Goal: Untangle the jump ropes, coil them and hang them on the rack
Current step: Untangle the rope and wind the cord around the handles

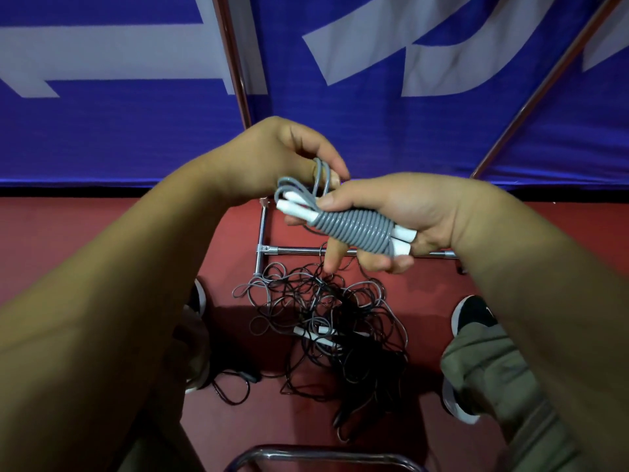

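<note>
The person stands over the mess with one grey jump rope (pixel 357 229) nearly bundled. Its cord is wound in tight turns round the two white handles, which lie side by side. The right hand (pixel 384 212) has that bundle clamped, thumb on top and fingers curled beneath. The bundle's long axis slants from the upper left, where two handle tips poke out, down to the lower right, where the other two tips show past the palm.

What matters next is the slack. The last loose loops (pixel 320 175) stick up from the upper-left end, and the left hand (pixel 279 158) has them pinched between thumb and curled fingers, right against the right thumb. So the free end lies on the left hand's side of the bundle, and I'd guess that hand tucks or wraps it while the right only steadies.

The chrome rack bar (pixel 299 249) runs crosswise on the red floor, directly below the bundle (the right hand is nearer to it). The tangled pile (pixel 323 311) of black and grey cords, with a pair of white handles (pixel 313 333) in it, lies just this side of the bar, between the person's shoes, and is not yet sorted.
</note>
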Demonstrator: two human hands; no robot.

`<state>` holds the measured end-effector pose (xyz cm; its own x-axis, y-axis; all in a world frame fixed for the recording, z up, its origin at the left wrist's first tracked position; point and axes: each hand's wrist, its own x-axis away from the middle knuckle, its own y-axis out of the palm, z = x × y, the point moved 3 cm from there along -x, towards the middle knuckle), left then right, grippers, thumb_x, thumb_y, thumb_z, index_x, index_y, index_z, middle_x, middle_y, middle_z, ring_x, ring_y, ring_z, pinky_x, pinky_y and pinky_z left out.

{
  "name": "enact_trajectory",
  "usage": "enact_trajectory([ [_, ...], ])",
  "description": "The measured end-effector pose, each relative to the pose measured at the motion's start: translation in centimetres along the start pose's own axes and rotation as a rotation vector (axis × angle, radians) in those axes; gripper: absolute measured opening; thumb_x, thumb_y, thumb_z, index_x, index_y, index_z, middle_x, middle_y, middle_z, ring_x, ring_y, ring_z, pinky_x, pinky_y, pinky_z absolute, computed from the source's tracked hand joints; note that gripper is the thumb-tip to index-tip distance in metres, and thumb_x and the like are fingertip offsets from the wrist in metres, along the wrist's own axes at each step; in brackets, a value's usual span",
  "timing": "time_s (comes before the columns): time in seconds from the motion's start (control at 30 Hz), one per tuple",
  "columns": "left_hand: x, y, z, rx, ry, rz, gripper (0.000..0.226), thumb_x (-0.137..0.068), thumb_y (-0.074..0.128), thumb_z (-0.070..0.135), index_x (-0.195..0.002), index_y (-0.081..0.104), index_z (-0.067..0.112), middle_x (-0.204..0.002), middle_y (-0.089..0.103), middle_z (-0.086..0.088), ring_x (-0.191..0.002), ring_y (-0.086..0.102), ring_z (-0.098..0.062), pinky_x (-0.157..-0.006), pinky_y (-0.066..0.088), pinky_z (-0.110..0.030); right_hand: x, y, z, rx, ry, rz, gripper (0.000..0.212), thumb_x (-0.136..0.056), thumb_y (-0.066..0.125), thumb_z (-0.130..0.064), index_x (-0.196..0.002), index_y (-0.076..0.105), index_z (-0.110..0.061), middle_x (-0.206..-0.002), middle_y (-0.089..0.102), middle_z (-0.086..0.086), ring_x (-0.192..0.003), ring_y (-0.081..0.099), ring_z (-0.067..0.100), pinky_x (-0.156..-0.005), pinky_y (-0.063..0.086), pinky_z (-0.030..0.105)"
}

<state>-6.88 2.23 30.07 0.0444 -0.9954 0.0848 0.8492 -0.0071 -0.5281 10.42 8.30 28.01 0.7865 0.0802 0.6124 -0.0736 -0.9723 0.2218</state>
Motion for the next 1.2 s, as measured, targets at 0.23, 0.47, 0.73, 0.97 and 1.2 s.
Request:
enact_trajectory([
  [0.23,-0.8,-1.1,0.9,-0.339,0.058,0.128,0.013,-0.084,0.083,0.013,-0.089,0.083,0.024,-0.084,0.079,0.009,-0.082,0.074,-0.005,-0.075,0.057,-0.019,-1.1,-1.4,0.5,0.059,-0.001,0.297,0.045,-0.107,0.056,-0.047,-0.123,0.071,-0.009,-0.085,0.075,0.015,-0.089,0.078,0.037,-0.079,0.061,0.045],
  [0.47,-0.8,-1.6,1.5,-0.647,0.190,0.223,0.025,-0.100,0.066,0.046,-0.111,0.077,0.026,-0.093,0.071,0.011,-0.083,0.063,-0.007,-0.069,0.047,-0.018,-1.2,-3.3,0.0,-0.252,-0.140,0.563,0.042,-0.108,0.051,-0.056,-0.118,0.064,-0.018,-0.082,0.070,0.005,-0.060,0.063,0.015,-0.050,0.052,0.028],
  [0.73,-1.5,-0.1,0.4,-0.585,-0.018,0.248,0.012,-0.091,0.081,0.034,-0.092,0.073,0.025,-0.080,0.068,0.010,-0.074,0.063,-0.005,-0.065,0.048,-0.026,-1.7,-3.8,-0.2,-0.306,-0.207,0.717,0.046,-0.098,0.062,-0.067,-0.110,0.065,-0.023,-0.074,0.059,0.002,-0.051,0.046,0.013,-0.048,0.035,0.023],
  [0.97,-1.6,1.6,-1.2,-0.244,-0.206,0.273,0.044,-0.104,0.058,0.052,-0.087,0.071,0.014,-0.065,0.063,-0.001,-0.055,0.059,-0.015,-0.053,0.049,-0.029,-1.5,-4.0,-0.8,-0.347,-0.278,0.765,0.033,-0.100,0.062,-0.052,-0.107,0.066,-0.020,-0.074,0.058,0.003,-0.049,0.043,0.015,-0.049,0.034,0.025],
  [1.2,-2.0,3.4,0.0,0.265,-0.138,0.424,0.025,-0.105,0.062,0.039,-0.106,0.062,0.015,-0.085,0.063,0.005,-0.065,0.054,-0.007,-0.066,0.051,-0.030,-1.4,-4.6,-0.8,-0.535,-0.347,0.753,0.030,-0.103,0.058,-0.043,-0.107,0.065,-0.014,-0.080,0.062,0.006,-0.050,0.048,0.015,-0.046,0.038,0.025],
])
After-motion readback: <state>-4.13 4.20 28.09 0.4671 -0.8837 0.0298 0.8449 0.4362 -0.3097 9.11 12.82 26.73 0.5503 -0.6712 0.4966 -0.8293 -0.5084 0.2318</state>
